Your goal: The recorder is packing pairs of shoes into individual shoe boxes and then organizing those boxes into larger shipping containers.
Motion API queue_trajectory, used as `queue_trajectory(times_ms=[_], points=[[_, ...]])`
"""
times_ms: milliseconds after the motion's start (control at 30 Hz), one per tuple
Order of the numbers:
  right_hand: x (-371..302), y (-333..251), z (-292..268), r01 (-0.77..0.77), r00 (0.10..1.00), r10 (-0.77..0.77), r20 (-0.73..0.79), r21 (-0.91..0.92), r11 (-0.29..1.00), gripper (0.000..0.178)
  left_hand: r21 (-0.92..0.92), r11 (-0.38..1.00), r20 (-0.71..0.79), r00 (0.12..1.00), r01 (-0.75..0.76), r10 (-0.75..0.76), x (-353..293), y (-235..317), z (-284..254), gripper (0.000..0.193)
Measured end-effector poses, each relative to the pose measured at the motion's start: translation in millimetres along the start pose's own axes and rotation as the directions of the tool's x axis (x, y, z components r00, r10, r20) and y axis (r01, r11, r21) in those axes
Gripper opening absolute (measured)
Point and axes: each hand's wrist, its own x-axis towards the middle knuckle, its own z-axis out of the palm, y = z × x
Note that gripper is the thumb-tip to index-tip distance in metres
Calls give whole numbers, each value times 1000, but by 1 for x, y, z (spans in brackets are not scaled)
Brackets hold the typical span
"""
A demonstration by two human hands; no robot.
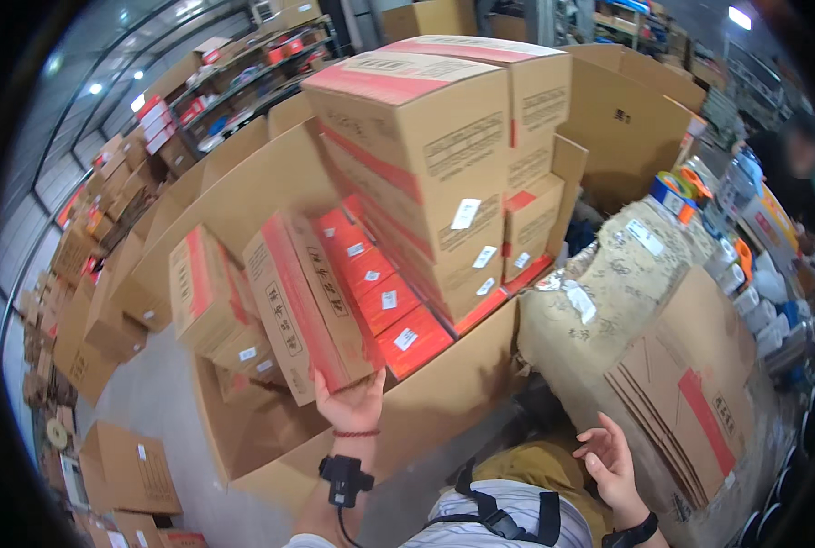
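My left hand is cupped under the near end of a long brown carton with a red stripe, fingers and thumb against its edges. That carton lies tilted inside a big open cardboard box. On its right runs a row of red boxes with white labels; on its left sits another striped carton. Taller striped cartons are stacked behind the red ones. My right hand hangs in the air with fingers apart and holds nothing, close to a pile of flattened cartons.
A bench under a patterned cover stands at the right, with tape rolls and bottles along its far side. A person is at the far right. Several cartons rest on the floor at the left, before loaded shelves.
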Motion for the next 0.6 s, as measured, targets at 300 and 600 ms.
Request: queue_trajectory(times_ms=[300, 600], points=[[-12, 2, 7, -32, 998, 28, -61, -60, 998, 54, 152, 988, -312, 950, 19, 30, 62, -123, 48, 65], [-12, -5, -45, -2, 982, -43, -182, -239, 971, 41, 501, 828, -147, 968, 251, -204, 9, -134, 54, 71]])
